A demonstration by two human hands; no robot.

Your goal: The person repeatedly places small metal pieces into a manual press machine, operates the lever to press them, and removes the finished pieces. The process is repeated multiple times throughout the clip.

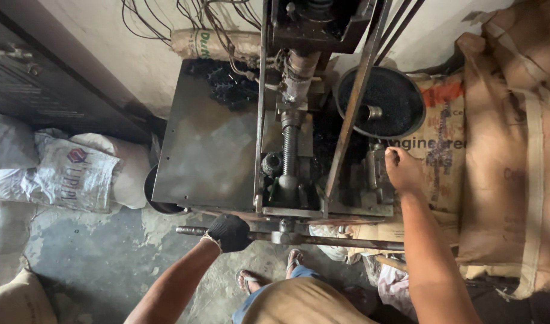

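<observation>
wall (137,54): dirty white | floor (107,258): stained grey concrete | sacks (71,171) piled left

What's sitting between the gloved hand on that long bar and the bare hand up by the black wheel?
In the head view, between the gloved left hand and the bare right hand, the machine's upright threaded screw shaft and a slanted metal rod stand.

Single head-worn view, steeply downward, close over the press machine (287,150) and concrete floor (107,252).

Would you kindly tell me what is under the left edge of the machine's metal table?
A dark round container sits under the metal table, only its curved rim showing. The plate hides its contents. The gloved left hand grips a horizontal bar nearby.
</observation>
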